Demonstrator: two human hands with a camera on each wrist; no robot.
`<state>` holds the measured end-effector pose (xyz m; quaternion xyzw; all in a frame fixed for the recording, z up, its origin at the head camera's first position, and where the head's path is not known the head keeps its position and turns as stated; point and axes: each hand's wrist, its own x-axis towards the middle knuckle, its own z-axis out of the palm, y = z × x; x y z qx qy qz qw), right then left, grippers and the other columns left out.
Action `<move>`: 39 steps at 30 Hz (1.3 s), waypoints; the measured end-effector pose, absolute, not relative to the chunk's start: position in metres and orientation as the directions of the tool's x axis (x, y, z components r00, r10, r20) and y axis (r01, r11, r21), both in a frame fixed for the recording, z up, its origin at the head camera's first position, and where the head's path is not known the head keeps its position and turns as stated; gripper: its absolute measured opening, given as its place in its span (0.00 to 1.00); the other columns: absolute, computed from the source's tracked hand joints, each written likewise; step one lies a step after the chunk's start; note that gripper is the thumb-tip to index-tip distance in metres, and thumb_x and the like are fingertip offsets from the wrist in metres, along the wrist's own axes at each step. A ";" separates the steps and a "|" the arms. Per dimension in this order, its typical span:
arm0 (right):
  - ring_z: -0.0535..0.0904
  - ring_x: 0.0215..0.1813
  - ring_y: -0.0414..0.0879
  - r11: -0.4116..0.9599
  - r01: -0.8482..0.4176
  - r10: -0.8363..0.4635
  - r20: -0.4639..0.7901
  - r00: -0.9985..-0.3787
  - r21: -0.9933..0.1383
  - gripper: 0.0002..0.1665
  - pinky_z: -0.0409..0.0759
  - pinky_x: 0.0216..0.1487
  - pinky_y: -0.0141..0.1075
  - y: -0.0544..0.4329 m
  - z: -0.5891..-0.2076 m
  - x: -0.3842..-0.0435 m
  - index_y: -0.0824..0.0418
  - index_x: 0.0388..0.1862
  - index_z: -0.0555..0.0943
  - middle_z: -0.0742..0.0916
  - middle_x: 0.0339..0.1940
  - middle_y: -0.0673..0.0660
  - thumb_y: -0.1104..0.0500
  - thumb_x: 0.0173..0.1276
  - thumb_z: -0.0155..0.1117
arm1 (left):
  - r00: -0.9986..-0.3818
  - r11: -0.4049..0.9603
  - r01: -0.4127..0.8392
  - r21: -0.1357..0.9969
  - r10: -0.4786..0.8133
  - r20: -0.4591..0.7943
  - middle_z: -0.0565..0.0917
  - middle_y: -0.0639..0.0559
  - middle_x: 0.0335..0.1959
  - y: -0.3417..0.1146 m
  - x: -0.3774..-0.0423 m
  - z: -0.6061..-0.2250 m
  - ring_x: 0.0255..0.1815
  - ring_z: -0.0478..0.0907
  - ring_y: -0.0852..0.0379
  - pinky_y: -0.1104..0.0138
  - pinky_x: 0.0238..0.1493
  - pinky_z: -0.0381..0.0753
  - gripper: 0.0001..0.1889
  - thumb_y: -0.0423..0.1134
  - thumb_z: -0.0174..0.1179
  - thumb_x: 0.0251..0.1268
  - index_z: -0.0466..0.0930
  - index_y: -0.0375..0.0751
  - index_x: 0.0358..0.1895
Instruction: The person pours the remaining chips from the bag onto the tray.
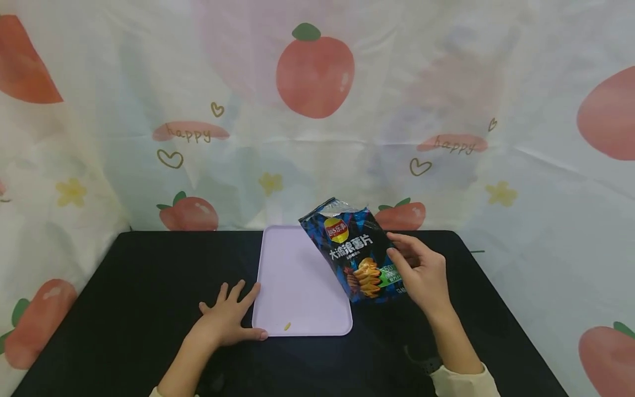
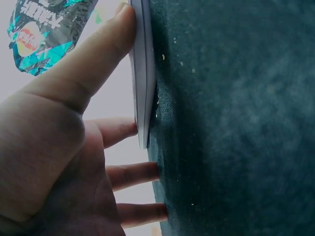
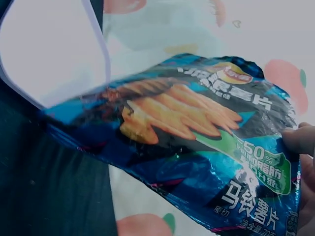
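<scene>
A dark blue and black bag of potato chips (image 1: 364, 248) hangs tilted over the right side of a pale lilac tray (image 1: 297, 286). My right hand (image 1: 424, 270) pinches the bag by its right edge, thumb on the printed front; in the right wrist view the bag (image 3: 197, 137) fills most of the picture. The bag's top looks torn. With fingers spread, my left hand (image 1: 225, 317) rests at the tray's lower left corner, its thumb and index finger touching the rim. One small yellow chip crumb (image 1: 288, 326) lies near the tray's front edge.
The tray stands on a black table (image 1: 188, 270). Tiny pale crumbs (image 2: 164, 57) dot the table surface beside the tray in the left wrist view. Behind the table hangs a light curtain (image 1: 317, 165) printed with fruit, hearts and flowers.
</scene>
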<state>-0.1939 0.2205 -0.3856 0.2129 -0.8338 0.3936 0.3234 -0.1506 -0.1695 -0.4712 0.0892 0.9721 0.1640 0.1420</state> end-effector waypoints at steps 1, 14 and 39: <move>0.82 0.32 0.29 0.603 -0.622 -0.131 0.707 -0.695 -0.499 0.21 0.77 0.30 0.21 0.220 -0.383 -0.196 0.58 0.55 0.85 0.91 0.36 0.57 0.70 0.63 0.70 | -0.944 0.932 0.126 0.340 0.218 -0.247 0.55 0.36 0.79 -0.170 -0.151 -0.471 0.77 0.45 0.23 0.17 0.53 0.48 0.59 0.75 0.66 0.44 0.54 0.54 0.80; 0.87 0.34 0.39 0.620 -0.713 -0.405 0.645 -0.648 -0.327 0.18 0.83 0.36 0.31 0.202 -0.351 -0.221 0.56 0.53 0.86 0.91 0.41 0.51 0.66 0.63 0.72 | -0.951 0.939 0.139 0.315 0.215 -0.222 0.57 0.35 0.77 -0.170 -0.152 -0.467 0.76 0.48 0.22 0.17 0.53 0.50 0.59 0.74 0.68 0.43 0.56 0.52 0.79; 0.79 0.29 0.37 0.627 -0.772 -0.711 0.326 -0.623 -0.107 0.17 0.70 0.28 0.33 0.158 -0.308 -0.236 0.47 0.56 0.86 0.90 0.46 0.49 0.59 0.69 0.67 | -0.949 0.945 0.118 0.304 0.198 -0.247 0.57 0.34 0.77 -0.169 -0.151 -0.469 0.76 0.47 0.21 0.17 0.53 0.48 0.59 0.75 0.68 0.43 0.56 0.52 0.79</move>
